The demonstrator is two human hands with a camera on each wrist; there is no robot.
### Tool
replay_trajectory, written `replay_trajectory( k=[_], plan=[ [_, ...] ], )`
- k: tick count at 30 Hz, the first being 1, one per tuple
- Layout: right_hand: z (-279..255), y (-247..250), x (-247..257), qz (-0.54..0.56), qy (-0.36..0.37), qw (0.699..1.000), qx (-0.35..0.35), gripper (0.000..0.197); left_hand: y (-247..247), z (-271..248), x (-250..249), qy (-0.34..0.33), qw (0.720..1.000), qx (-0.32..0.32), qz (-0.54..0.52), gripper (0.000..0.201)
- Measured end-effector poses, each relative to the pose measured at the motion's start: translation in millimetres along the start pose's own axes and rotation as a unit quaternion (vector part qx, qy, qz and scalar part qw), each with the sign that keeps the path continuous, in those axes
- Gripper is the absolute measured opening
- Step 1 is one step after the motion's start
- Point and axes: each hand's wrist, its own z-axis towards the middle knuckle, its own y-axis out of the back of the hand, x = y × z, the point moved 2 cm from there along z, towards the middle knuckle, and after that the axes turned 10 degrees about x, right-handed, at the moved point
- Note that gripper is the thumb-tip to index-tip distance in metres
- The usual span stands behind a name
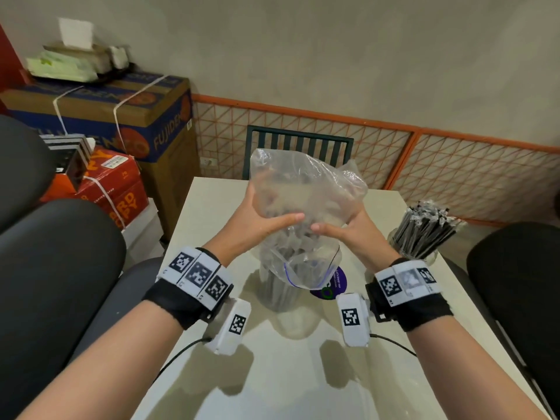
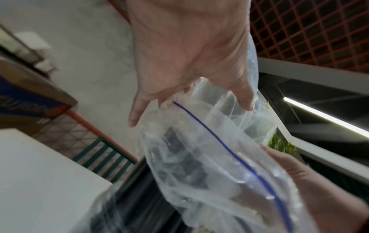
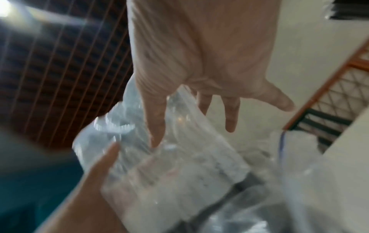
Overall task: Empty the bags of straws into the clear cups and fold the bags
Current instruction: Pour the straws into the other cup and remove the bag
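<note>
A clear zip bag (image 1: 306, 189) with a blue seal line hangs mouth-down over a clear cup (image 1: 280, 295) at the middle of the table. Dark straws show blurred through the bag's lower part and inside the cup. My left hand (image 1: 263, 219) grips the bag's left side with the thumb across the front. On the other side, my right hand (image 1: 342, 230) grips it the same way. In the left wrist view, the left hand (image 2: 189, 55) holds the bag (image 2: 209, 165) near the blue line. The right wrist view shows the right hand (image 3: 199, 55) on the crumpled bag (image 3: 179, 165).
A second clear cup (image 1: 421, 234) full of black wrapped straws stands at the table's right edge. A purple round item (image 1: 330, 286) lies behind the middle cup. Black chairs (image 1: 60, 268) flank the white table (image 1: 272, 374), and a green chair (image 1: 297, 140) faces me. Boxes (image 1: 121, 116) are stacked at left.
</note>
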Motion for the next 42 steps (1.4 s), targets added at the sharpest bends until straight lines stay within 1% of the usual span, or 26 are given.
replay_trajectory(
  k=[1, 4, 6, 8, 9, 12, 13, 15, 17, 19, 21, 23, 24, 26, 28, 29, 32, 33, 34, 35, 36, 37, 39, 40, 41, 42],
  plan=[
    [1, 1, 1, 0.007, 0.005, 1.000, -0.001, 0.096, 1, 0, -4, -0.003, 1.000, -0.011, 0.002, 0.095],
    [3, 2, 7, 0.000, 0.003, 0.999, 0.034, 0.098, 1, 2, -9, -0.003, 1.000, -0.011, 0.011, 0.089],
    [3, 6, 16, 0.001, 0.021, 1.000, 0.021, 0.102, 4, 5, -17, -0.012, 0.999, -0.032, 0.017, 0.083],
    [4, 13, 26, 0.022, 0.040, 0.999, -0.009, 0.100, 6, 8, -22, -0.018, 0.998, -0.051, 0.026, 0.085],
    [4, 15, 31, 0.029, 0.045, 0.998, -0.015, 0.099, 4, 9, -26, -0.018, 0.998, -0.050, 0.037, 0.085],
    [1, 15, 39, 0.014, 0.036, 0.999, -0.010, 0.105, -5, 10, -35, -0.003, 0.996, -0.028, 0.079, 0.074],
    [-1, 16, 40, 0.010, 0.039, 0.999, -0.015, 0.103, -5, 11, -39, -0.004, 0.995, -0.033, 0.097, 0.072],
    [-5, 21, 49, 0.008, 0.063, 0.998, -0.030, 0.099, -5, 10, -50, -0.026, 0.991, -0.052, 0.119, 0.075],
    [-8, 26, 60, 0.000, 0.079, 0.996, -0.027, 0.097, -9, 7, -63, -0.048, 0.988, -0.047, 0.137, 0.070],
    [-13, 32, 70, -0.010, 0.092, 0.996, -0.021, 0.094, -19, 4, -76, -0.072, 0.983, -0.038, 0.165, 0.055],
    [-23, 42, 81, -0.002, 0.108, 0.993, -0.044, 0.094, -29, 2, -89, -0.117, 0.972, -0.057, 0.194, 0.033],
    [-39, 55, 92, 0.000, 0.127, 0.990, -0.059, 0.098, -40, -2, -103, -0.183, 0.967, -0.070, 0.164, 0.013],
    [-46, 61, 96, -0.032, 0.124, 0.990, -0.062, 0.102, -46, -3, -108, -0.216, 0.966, -0.067, 0.123, 0.009],
    [-63, 69, 92, -0.131, 0.090, 0.986, -0.044, 0.108, -60, -9, -117, -0.242, 0.968, -0.053, 0.030, 0.012],
    [-81, 70, 69, -0.193, 0.009, 0.981, -0.014, 0.105, -74, -15, -118, -0.223, 0.973, -0.050, -0.033, 0.019],
    [-92, 69, 51, -0.193, -0.044, 0.980, 0.003, 0.097, -80, -18, -114, -0.213, 0.975, -0.051, -0.050, 0.022],
    [-130, 63, -4, -0.132, -0.186, 0.973, 0.041, 0.046, -101, -24, -95, -0.176, 0.982, -0.026, -0.064, 0.026],
    [-143, 65, -20, -0.149, -0.223, 0.962, 0.054, 0.038, -110, -25, -86, -0.143, 0.987, -0.019, -0.063, 0.027],
    [-156, 70, -30, -0.169, -0.250, 0.951, 0.069, 0.040, -119, -27, -77, -0.102, 0.993, -0.011, -0.059, 0.028],
    [-170, 76, -32, -0.187, -0.266, 0.942, 0.083, 0.051, -130, -29, -69, -0.061, 0.997, -0.002, -0.054, 0.028],
    [-182, 86, -32, -0.191, -0.272, 0.939, 0.090, 0.069, -140, -30, -59, -0.022, 0.998, 0.010, -0.051, 0.026],
    [-192, 95, -26, -0.184, -0.267, 0.943, 0.074, 0.089, -149, -30, -48, 0.014, 0.999, 0.027, -0.039, 0.024],
    [-208, 117, -5, -0.146, -0.230, 0.962, -0.025, 0.117, -162, -26, -24, 0.080, 0.994, 0.079, 0.009, 0.022],
    [-213, 123, 9, -0.135, -0.198, 0.968, -0.075, 0.124, -170, -24, -16, 0.103, 0.987, 0.118, 0.029, 0.022],
    [-214, 126, 20, -0.159, -0.167, 0.969, -0.094, 0.127, -179, -23, -9, 0.118, 0.979, 0.159, 0.042, 0.024],
    [-211, 125, 27, -0.204, -0.152, 0.964, -0.082, 0.126, -188, -23, -6, 0.123, 0.973, 0.190, 0.048, 0.026]
  ],
)
